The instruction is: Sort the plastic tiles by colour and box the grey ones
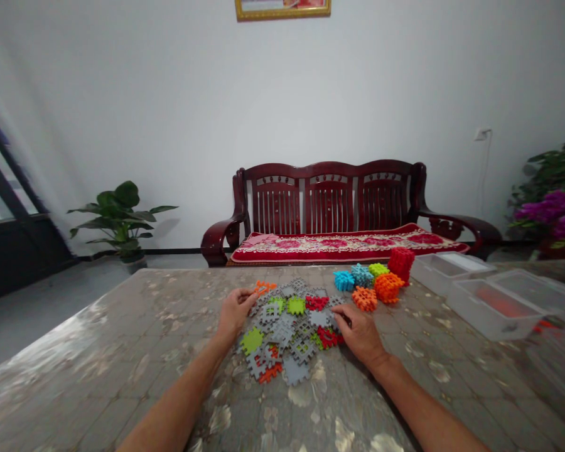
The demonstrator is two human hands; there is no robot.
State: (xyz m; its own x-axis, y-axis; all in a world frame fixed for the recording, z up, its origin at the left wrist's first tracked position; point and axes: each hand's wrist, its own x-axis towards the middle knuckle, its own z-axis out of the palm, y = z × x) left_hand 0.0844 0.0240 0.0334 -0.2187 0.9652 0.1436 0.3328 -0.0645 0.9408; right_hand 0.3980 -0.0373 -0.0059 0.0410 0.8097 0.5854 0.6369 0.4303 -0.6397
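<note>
A pile of flat interlocking pieces [282,329], mostly grey with some green, red and orange ones, lies on the table [169,370] between my hands. My left hand [236,309] is at the pile's upper left edge, thumb and fingertips closed beside an orange piece [265,287]; whether they grip it is too small to tell. At the right edge, my right hand [356,328] has its thumb and fingers closed near grey pieces, and what it may hold cannot be made out. Red pieces [328,338] lie just left of that hand.
Assembled blue [343,280], orange [388,287] and red [401,264] blocks stand at the back right of the pile. Clear plastic boxes [492,311] sit farther right. Beyond the table are a wooden bench [327,201] and a potted plant [122,220].
</note>
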